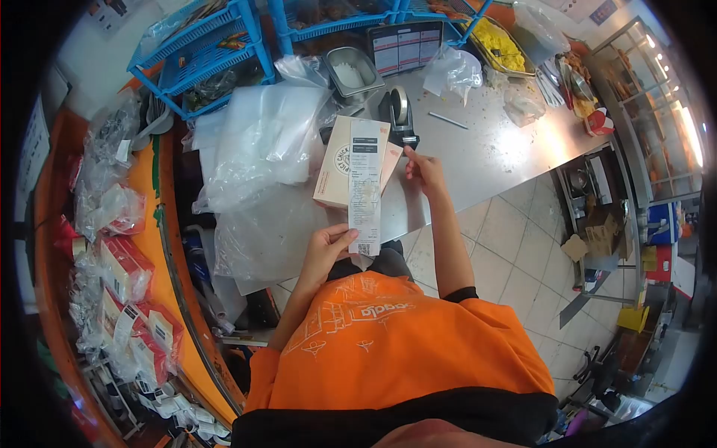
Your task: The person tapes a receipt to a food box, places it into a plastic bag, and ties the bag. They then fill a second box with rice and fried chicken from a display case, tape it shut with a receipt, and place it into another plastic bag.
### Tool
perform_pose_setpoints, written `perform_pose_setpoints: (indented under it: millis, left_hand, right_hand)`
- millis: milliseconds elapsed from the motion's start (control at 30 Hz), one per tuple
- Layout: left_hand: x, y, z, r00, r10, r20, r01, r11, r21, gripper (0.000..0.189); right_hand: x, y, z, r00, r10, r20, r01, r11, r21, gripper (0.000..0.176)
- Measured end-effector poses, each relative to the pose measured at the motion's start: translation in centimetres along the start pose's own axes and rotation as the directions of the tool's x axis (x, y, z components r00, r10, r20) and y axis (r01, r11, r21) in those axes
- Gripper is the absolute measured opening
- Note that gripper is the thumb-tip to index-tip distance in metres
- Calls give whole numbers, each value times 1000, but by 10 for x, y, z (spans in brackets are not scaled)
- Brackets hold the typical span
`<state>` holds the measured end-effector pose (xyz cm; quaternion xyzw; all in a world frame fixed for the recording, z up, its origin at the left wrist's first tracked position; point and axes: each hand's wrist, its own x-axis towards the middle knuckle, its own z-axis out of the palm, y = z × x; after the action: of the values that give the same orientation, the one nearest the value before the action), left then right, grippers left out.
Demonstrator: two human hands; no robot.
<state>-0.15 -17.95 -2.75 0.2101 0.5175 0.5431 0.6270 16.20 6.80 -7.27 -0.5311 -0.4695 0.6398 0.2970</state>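
A long printed receipt (364, 187) hangs from my left hand (327, 252), whose thumb and fingers pinch its lower left edge. Its upper part lies over a beige and white cardboard food box (334, 175) with a round printed logo. At the front end of a black tape dispenser (403, 134) is my right hand (424, 170). Its fingers are curled and closed, with the tips at the dispenser's cutting end; whether a strip of tape is between them is too small to make out. The dispenser holds a roll of tape (400, 106).
Clear plastic bags (261, 138) cover the left of the metal table (485, 153). Behind stand a steel container (351, 73), a tablet (407, 48), blue racks (198, 63) and a tray of yellow food (500, 46). Bagged red packages (127, 269) line an orange counter (196, 321) at left.
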Motion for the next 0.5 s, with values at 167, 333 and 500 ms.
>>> perform_pose_setpoints:
  millis: [167,333,500]
  left_hand:
    - [-2,1,2,1000,0,5,0,999,-36,31]
    - [2,-6,-4,1000,-29,-1,29,999,-45,31]
    - [6,-9,-5,999,-20,30,22,998,-54,33]
  right_hand:
    - [31,14,-4,982,146,123,-167,968,188,34]
    - [36,-7,-10,987,117,107,-98,981,-167,31]
    - [44,20,-3,967,255,27,-252,963,-92,31]
